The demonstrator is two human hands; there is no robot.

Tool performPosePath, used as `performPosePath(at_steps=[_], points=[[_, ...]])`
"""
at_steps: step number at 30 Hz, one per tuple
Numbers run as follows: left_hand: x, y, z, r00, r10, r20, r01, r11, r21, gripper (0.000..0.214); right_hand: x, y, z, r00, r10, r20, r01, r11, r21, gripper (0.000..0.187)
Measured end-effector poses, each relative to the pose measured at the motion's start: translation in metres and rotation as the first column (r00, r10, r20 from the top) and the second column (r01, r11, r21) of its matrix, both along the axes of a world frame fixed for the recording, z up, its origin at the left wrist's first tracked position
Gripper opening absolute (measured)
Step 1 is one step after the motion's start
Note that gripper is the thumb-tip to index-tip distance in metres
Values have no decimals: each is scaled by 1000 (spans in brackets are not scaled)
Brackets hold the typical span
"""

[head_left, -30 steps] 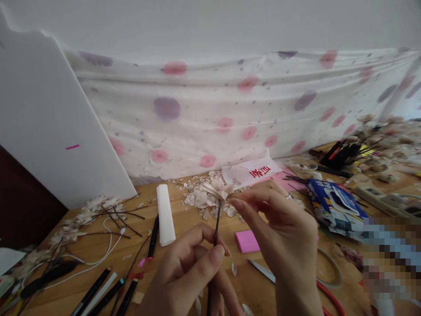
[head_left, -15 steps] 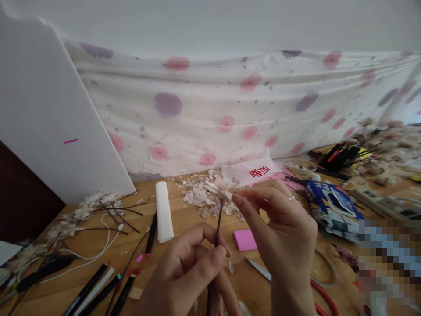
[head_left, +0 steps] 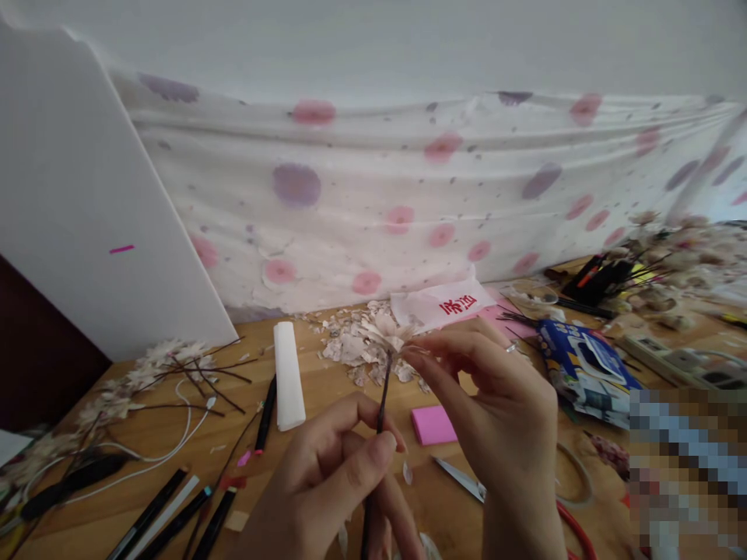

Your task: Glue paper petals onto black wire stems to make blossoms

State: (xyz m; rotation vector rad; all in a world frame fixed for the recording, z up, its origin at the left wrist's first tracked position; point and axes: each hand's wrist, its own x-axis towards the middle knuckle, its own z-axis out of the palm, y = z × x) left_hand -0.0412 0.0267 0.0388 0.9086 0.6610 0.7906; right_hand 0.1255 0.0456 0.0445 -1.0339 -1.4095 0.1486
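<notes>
My left hand (head_left: 335, 486) is closed in a pinch round a thin dark stem (head_left: 380, 397) held upright over the wooden table (head_left: 327, 404). At the top of the stem sits a pale paper flower (head_left: 386, 333). My right hand (head_left: 493, 412), with a ring on one finger, has its fingertips pressed together on the flower's petals from the right. Behind the flower lies a heap of pale petal scraps (head_left: 353, 346).
A white paper roll (head_left: 288, 373), a pink sticky-note pad (head_left: 433, 425), dark pens (head_left: 175, 517) and finished flower stems (head_left: 163, 373) lie to the left. Scissors (head_left: 467, 482), a blue packet (head_left: 587, 373), a power strip (head_left: 671, 350) and more flowers (head_left: 677, 249) lie to the right. A white board (head_left: 87, 210) leans at left.
Both hands keep their hold on the stem and the flower. The view has shifted slightly; the right fingertips have moved a little on the petals.
</notes>
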Motion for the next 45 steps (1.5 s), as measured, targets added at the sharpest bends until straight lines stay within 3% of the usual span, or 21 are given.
performPosePath(at_steps=[4, 9, 26, 31, 35, 45], points=[[0, 1, -2, 1000, -19, 17, 18, 1000, 21, 32, 0, 0, 0, 1000, -9, 6, 9, 1000, -6, 15], [-2, 5, -2, 992, -123, -6, 123, 992, 37, 37, 0, 0, -2, 1000, -6, -6, 6, 1000, -15, 15], [-4, 9, 3, 984, -134, -116, 144, 986, 82, 36, 3, 0, -1, 998, 16, -58, -21, 997, -79, 16], [-4, 13, -6, 987, -160, -14, 161, 984, 83, 30, 2, -2, 0, 982, 64, -175, -87, 988, -126, 13], [-2, 14, -17, 980, -177, 88, 162, 974, 161, 25, 0, -5, 0, 954, 83, -288, -122, 985, -120, 15], [0, 12, -21, 979, -191, 74, 179, 972, 150, 25, -6, -2, -2, 960, 47, -277, -80, 991, -108, 19]])
